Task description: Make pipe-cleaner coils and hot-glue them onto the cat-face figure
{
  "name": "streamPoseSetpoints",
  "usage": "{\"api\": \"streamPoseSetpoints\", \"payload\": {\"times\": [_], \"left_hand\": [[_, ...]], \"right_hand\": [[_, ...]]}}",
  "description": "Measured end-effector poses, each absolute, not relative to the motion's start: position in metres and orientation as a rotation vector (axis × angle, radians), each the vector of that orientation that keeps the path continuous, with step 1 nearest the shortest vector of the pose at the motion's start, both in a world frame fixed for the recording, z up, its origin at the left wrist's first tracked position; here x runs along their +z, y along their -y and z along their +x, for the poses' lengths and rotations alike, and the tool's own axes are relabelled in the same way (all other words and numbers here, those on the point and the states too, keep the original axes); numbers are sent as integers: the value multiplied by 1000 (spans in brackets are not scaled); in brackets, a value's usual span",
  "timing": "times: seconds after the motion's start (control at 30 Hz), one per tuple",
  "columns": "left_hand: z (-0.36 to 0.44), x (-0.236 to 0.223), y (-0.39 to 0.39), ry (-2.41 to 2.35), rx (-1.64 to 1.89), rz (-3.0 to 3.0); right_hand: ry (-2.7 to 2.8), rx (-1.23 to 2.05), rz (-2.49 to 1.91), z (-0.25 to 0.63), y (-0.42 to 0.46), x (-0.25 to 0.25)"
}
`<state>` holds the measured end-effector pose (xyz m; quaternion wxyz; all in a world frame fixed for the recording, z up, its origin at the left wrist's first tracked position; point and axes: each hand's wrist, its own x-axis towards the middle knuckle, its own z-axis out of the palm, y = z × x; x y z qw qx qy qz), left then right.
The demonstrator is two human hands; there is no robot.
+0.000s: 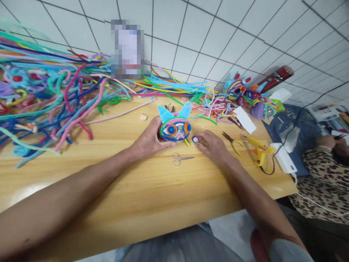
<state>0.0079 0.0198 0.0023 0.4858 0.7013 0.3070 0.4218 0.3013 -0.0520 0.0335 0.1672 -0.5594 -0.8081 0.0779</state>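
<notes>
Observed: tiled wall [218, 36] at rear, dark-red cyl. [278, 78] nr. it, person in leopard-print top [324, 163] at far R.

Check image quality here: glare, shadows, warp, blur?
Head view: whitish glare on the tabletop at far left; soft shadows by both forearms; wide-angle warp, wall tiles skewed; slight overall softness, though the eared craft face stays readable; dim lower right, below the leopard-print sleeve; pixelated block at the back, contents unreadable.
</notes>
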Motion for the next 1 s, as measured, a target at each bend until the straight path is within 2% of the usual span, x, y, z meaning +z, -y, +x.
{"api": "streamPoseSetpoints", "payload": {"times": [0.17,0.33,0.5,0.7,1.0], "left_hand": [[8,4,-20,-750,1020,1831],[7,4,-21,-728,1054,1919],[8,-2,-23,-696,1095,1923],[10,-6,-24,-663,1089,1904],[9,1,-20,-690,1094,1893]], "right_hand": [[2257,125,-1578,299,58,34],[2176,60,-1406,281,73,62],[2232,-272,-1111,245,71,95],[2367,-571,-1024,231,49,100],[2382,-615,-1036,230,43,96]]}}
